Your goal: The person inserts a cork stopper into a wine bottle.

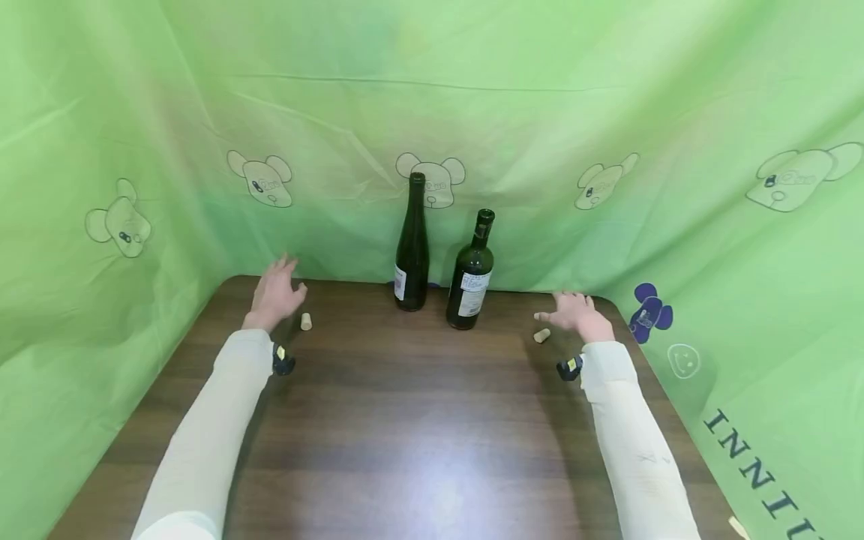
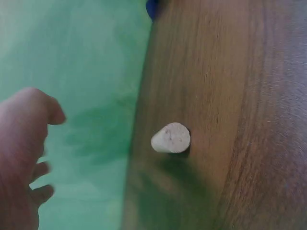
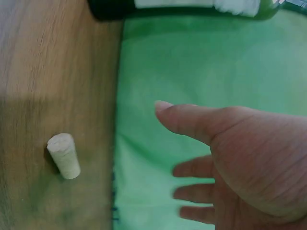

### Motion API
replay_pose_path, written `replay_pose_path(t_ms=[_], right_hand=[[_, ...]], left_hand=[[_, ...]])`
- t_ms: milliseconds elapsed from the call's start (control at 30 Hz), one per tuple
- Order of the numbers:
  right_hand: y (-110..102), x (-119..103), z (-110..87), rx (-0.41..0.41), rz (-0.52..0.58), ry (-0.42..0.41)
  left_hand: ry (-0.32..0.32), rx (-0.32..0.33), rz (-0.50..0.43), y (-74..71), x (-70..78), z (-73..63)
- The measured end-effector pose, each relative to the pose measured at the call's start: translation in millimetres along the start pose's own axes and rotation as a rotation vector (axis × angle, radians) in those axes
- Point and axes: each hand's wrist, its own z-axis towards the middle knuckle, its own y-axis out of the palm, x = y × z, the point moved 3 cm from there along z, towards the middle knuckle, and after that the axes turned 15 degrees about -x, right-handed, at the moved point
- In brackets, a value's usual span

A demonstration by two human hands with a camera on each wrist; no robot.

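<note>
Green cloth [image 1: 432,45] hangs round the brown table [image 1: 378,420], where we log a tall, slim bottle [image 1: 413,255] and a shorter, broader bottle [image 1: 472,274] standing near the far edge. On the wood we see a pale, stubby cork [image 1: 307,322] beside the left hand [image 1: 274,295] and a similar second cork [image 1: 542,336] near the right hand [image 1: 579,315], thumbs held wide of loose fingers.

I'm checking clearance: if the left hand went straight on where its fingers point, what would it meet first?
Probably the green cloth ahead of the left hand; the nearer cork lies off its thumb side. How far off the cloth is stays unclear.
</note>
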Motion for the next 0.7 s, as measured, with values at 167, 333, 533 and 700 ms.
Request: replay_pose_path(t_ms=[167, 333, 533, 700], right_hand=[[9.9, -7.2, -14.2, 0.009, 0.078, -0.123], [28.7, -8.9, -18.7, 0.066, 0.054, -0.193], [47.1, -3.7, -9.7, 0.17, 0.017, -0.288], [57.8, -0.1, 6.7, 0.177, -0.026, -0.324]], left_hand=[[0.204, 0.044, -0.1, 7.8, 32.3, -13.2], [0.421, 0.012, -0.155, 31.2, 93.3, -13.9], [0.521, -0.01, -0.412, 67.3, 168.1, 9.2], [0.418, -0.042, -0.584, 92.4, 213.6, 37.5]])
